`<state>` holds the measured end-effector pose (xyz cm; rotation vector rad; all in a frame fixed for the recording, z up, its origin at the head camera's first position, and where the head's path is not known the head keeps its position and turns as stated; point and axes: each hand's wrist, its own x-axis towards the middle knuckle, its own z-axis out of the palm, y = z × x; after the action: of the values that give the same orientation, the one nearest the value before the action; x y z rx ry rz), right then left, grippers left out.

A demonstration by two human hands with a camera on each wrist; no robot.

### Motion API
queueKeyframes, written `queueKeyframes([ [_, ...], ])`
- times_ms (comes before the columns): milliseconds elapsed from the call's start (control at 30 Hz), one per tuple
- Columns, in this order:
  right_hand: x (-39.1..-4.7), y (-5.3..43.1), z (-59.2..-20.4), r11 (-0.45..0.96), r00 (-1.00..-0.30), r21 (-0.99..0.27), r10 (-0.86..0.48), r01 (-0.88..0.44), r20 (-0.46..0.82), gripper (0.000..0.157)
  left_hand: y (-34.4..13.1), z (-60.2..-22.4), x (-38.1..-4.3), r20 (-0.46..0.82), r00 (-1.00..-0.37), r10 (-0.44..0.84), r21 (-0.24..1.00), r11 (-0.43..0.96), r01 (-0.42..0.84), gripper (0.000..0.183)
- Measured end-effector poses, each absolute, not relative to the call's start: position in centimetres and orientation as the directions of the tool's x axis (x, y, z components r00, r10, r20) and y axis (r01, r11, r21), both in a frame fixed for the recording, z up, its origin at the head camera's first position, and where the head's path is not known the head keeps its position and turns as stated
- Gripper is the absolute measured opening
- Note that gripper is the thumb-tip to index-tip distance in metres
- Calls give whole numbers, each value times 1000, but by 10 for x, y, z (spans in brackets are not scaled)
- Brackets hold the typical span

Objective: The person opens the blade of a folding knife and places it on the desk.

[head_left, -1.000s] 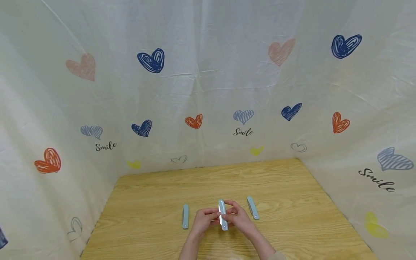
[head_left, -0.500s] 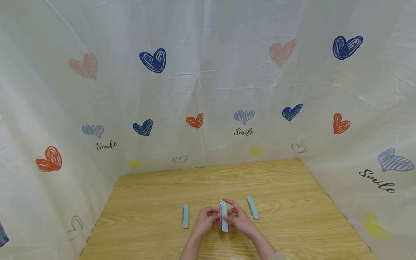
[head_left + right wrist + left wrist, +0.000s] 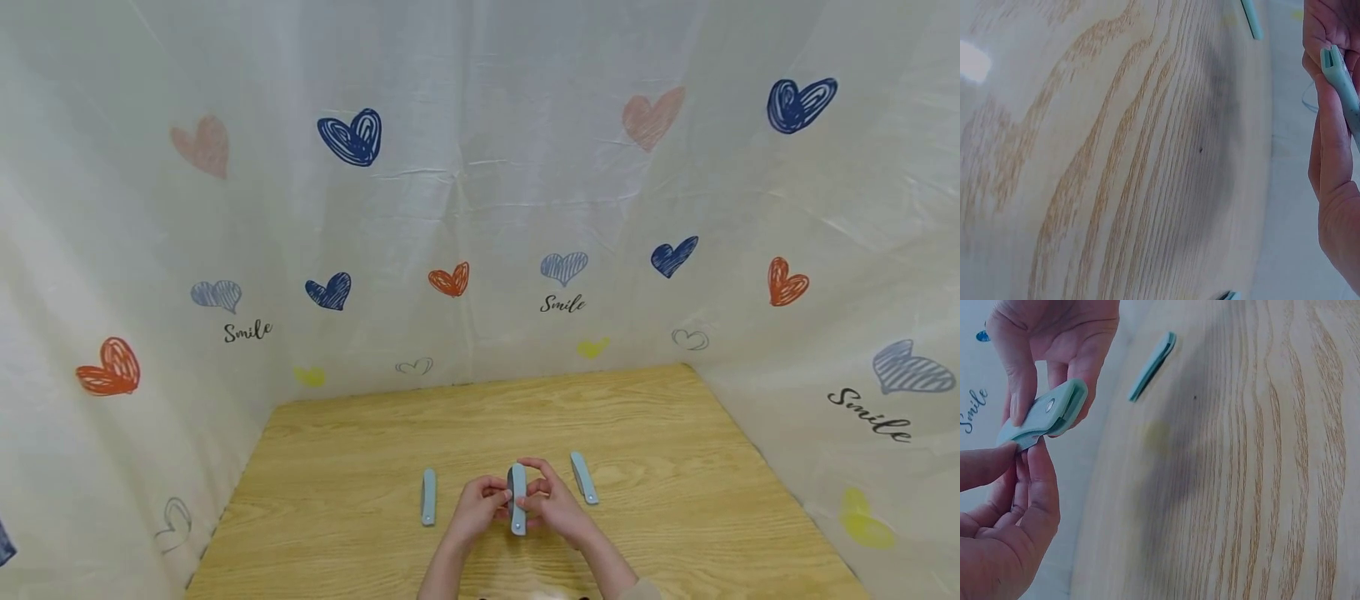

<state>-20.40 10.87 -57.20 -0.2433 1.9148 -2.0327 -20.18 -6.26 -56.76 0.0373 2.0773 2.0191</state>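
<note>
Above the table, both hands hold a folding knife with a pale blue handle (image 3: 518,500). My right hand (image 3: 555,502) grips the handle, its thumb on the handle's face near the middle and a fingertip by the far end. With thumb and fingers, my left hand (image 3: 477,507) pinches the metal blade (image 3: 1030,442) along the handle's slotted side. A rivet shows at the handle's near end, and most of the blade is hidden by the handle and fingers.
Two similar folded knives lie on the wooden table (image 3: 360,467): one knife (image 3: 428,497) left of my hands, the other knife (image 3: 584,478) to the right. A white curtain (image 3: 495,208) printed with hearts hangs behind the table and at both sides.
The held knife has turned slightly and shifted a little right. Its blade, a bright strip a second ago, now looks dark beside the handle. Both hands keep their hold; the two other knives stay put.
</note>
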Motion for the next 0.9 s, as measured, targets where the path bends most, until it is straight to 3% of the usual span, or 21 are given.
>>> queueKeyframes([
  [633,-204,107,-570,-45,-937,-991,-334,125,-103,63,-61,-565,-199,-119,-977,177,992,-25,-125,16],
  [900,-204,106,-571,-67,-942,-987,-316,144,-115,64,-63,-567,-201,-94,-976,194,994,-43,-104,30],
])
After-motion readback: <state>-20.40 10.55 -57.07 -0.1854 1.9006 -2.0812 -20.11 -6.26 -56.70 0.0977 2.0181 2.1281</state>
